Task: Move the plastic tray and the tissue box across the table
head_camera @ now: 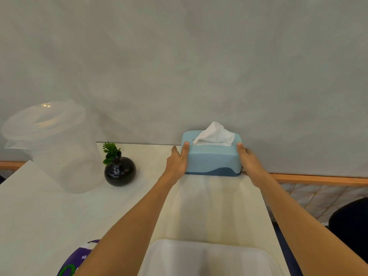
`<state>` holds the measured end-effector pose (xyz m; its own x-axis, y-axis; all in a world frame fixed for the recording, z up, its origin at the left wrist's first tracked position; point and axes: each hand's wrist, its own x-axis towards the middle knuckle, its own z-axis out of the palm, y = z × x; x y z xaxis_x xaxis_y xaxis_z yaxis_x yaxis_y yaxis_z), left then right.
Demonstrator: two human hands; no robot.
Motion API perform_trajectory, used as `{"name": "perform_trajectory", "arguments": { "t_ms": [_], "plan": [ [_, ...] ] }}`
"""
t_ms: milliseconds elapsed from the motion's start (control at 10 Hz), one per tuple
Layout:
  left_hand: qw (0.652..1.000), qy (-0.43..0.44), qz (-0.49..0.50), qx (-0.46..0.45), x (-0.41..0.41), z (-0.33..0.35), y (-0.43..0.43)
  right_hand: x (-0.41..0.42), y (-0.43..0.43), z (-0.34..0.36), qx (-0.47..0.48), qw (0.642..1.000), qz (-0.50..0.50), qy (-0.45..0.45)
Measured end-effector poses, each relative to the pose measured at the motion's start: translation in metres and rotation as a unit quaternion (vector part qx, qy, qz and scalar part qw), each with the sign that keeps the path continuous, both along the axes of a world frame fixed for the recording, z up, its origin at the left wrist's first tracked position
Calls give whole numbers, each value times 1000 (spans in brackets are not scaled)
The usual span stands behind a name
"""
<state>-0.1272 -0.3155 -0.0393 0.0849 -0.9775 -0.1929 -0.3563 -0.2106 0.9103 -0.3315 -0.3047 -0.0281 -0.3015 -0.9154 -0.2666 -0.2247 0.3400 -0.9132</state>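
Note:
A light blue tissue box [213,159] with a darker blue base and a white tissue poking from its top stands at the far right of the white table [59,216], against the grey wall. My left hand [178,161] presses its left end and my right hand [250,163] presses its right end, so the box is held between both palms. A translucent white plastic tray [207,257] lies at the near edge of the table, between my forearms.
A large clear plastic jar [53,144] with a lid stands at the far left. Beside it is a round black vase [120,171] holding a small green plant. A purple round object [79,257] shows at the bottom left. The table's right edge runs close to my right arm.

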Motion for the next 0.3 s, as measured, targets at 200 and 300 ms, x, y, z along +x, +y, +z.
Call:
{"name": "perform_trajectory", "arguments": {
  "t_ms": [200,300],
  "plan": [
    [996,-68,-27,-47,7,19,41,14,41,2,-75,985,-104,114],
    [991,-117,-25,-66,13,24,63,24,66,6,-107,969,-103,198]
  ]
}}
